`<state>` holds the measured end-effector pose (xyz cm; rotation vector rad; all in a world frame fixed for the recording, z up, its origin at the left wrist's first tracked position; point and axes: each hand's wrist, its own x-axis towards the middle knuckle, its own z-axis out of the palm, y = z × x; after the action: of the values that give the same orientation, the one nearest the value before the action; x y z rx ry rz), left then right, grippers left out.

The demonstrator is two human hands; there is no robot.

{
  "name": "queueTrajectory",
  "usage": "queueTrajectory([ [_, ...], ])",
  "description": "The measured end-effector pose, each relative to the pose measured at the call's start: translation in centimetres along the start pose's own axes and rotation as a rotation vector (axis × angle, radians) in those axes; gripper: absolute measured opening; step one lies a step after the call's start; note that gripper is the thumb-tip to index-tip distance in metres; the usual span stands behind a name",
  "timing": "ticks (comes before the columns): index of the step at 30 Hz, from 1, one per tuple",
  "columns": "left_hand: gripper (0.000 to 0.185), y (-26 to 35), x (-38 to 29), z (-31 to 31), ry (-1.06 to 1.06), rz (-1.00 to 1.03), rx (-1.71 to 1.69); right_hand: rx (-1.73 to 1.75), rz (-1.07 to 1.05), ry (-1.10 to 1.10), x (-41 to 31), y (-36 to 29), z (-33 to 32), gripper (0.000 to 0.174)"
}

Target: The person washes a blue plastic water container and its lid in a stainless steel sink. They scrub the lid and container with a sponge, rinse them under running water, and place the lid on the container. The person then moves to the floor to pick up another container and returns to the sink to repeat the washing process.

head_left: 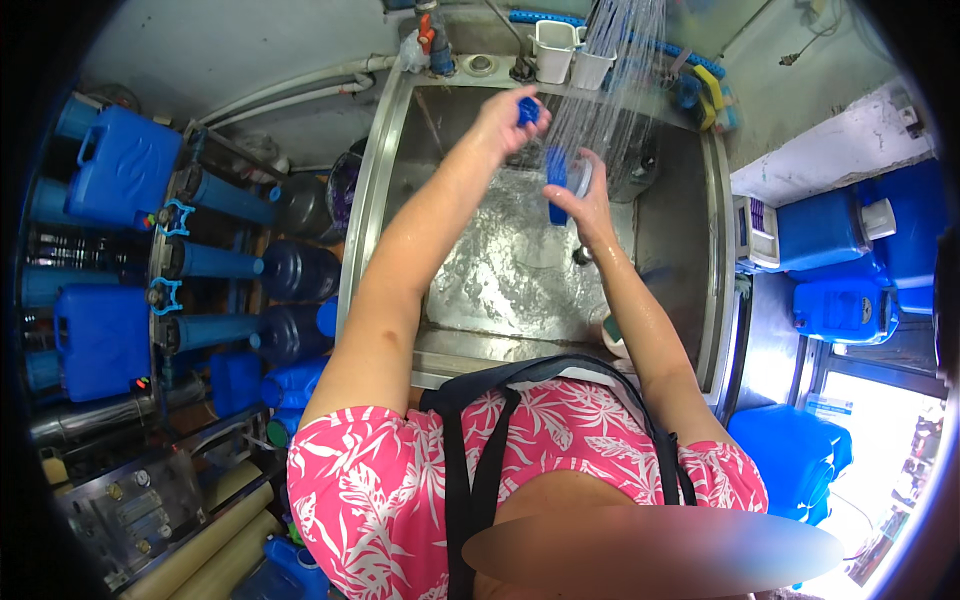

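Observation:
My left hand (pixel 504 129) is over the back of a stainless steel sink (pixel 487 247), its fingers curled around a small dark blue piece (pixel 528 111), perhaps a cap. To its right, my right hand (pixel 589 201) grips a blue plastic piece (pixel 556 169) with a pale, clear-looking rounded part beside it; what it is exactly, I cannot tell. Water (pixel 615 90) falls in many thin streams from above, right by both hands. My right hand and forearm are wet. A pale round thing with green on it (pixel 615 337) lies low at the sink's right, partly behind my forearm.
White plastic containers (pixel 555 52) stand on the back ledge, near a valve with an orange handle (pixel 426 31). Yellow sponges (pixel 707 97) sit at the right corner. Blue jugs (pixel 124 165) and large bottles (pixel 298 270) crowd the left; more blue containers (pixel 821 229) stand right.

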<state>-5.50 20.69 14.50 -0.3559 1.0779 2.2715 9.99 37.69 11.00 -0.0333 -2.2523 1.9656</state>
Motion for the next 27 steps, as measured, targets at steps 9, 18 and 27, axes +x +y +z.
queueTrajectory([
  [9, 0.021, 12.0, 8.8, -11.6, 0.319, 0.186, -0.167, -0.499, -0.738, -0.07, 0.0, -4.8, -1.4, 0.103],
  [18, 0.057, 15.0, 10.2, -11.1, 0.425, 0.248, -0.253, -0.167, -0.461, -0.042, 4.6, -8.0, -0.8, 0.098],
  [27, 0.064, 12.9, 7.8, -10.6, 0.883, 0.717, 0.861, 1.112, 0.25, -0.193, -0.4, -4.2, -7.8, 0.097],
])
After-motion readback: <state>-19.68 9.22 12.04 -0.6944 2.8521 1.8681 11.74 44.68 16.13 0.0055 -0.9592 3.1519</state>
